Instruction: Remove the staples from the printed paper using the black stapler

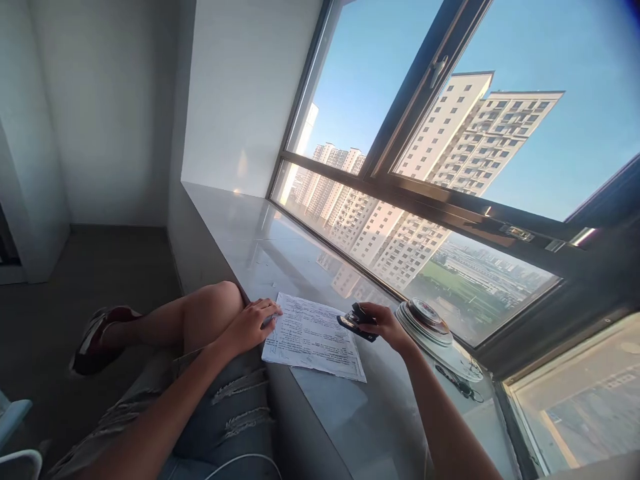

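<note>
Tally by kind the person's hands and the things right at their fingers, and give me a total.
Hands: 2 (left hand, right hand)
Black stapler: 1
Printed page: 1 (sheets underneath can't be counted)
Total: 4

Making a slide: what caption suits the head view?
At a glossy grey windowsill: left hand at the edge of white printed paper, right hand holding a black stapler.

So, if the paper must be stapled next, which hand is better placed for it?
Probably the right hand: it holds the stapler near one edge of the paper. The left hand is at the opposite edge, so it seems better suited to steadying.
</note>
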